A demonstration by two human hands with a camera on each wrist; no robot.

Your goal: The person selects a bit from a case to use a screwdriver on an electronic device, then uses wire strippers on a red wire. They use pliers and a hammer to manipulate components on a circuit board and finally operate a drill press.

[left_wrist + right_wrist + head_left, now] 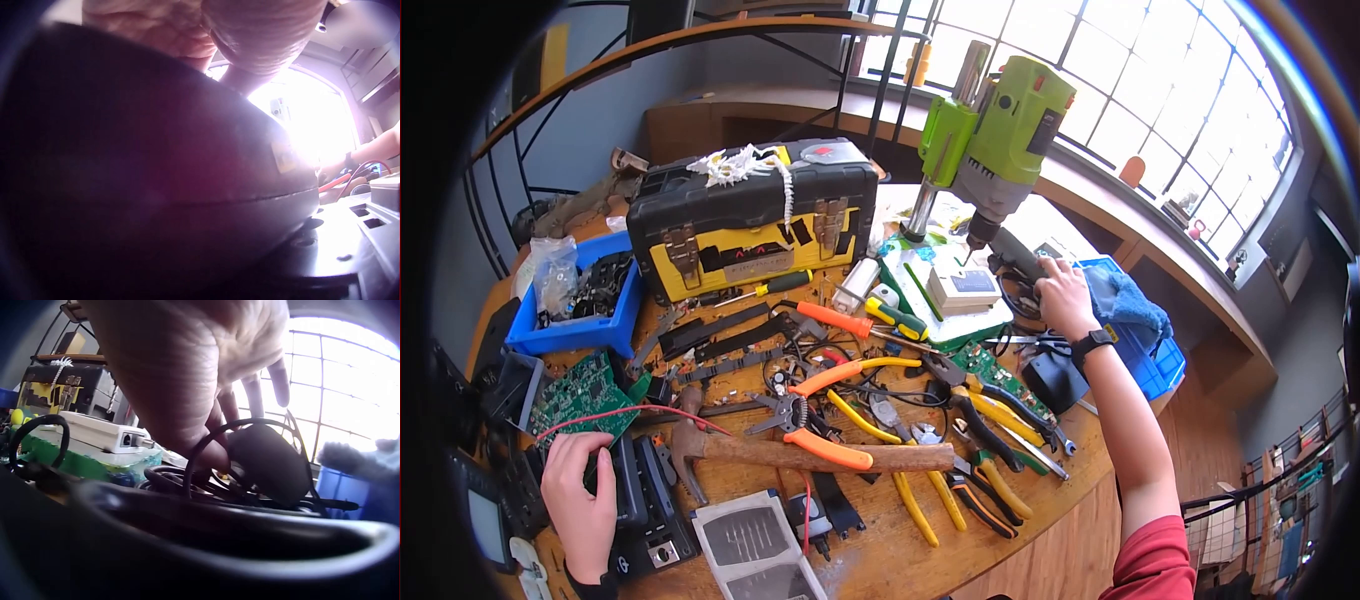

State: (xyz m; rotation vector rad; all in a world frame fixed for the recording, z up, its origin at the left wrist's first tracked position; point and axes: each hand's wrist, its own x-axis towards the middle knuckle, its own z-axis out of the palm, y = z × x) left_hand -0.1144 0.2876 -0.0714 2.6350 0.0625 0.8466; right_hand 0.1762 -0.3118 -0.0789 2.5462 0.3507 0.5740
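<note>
Right wrist view: cable (pixel 250 421) under right hand (pixel 187 375), can't tell if pinched; left hand (pixel 580 492) looks loose. Ease it, no yanking.

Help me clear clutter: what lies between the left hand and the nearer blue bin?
In the head view, mainly a green circuit board lies between the left hand and that blue bin, with a red wire crossing it.

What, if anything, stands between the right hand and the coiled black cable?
Nothing visible: in the right-wrist view, the right hand is right at the black cable, thumb behind one loop.
</note>
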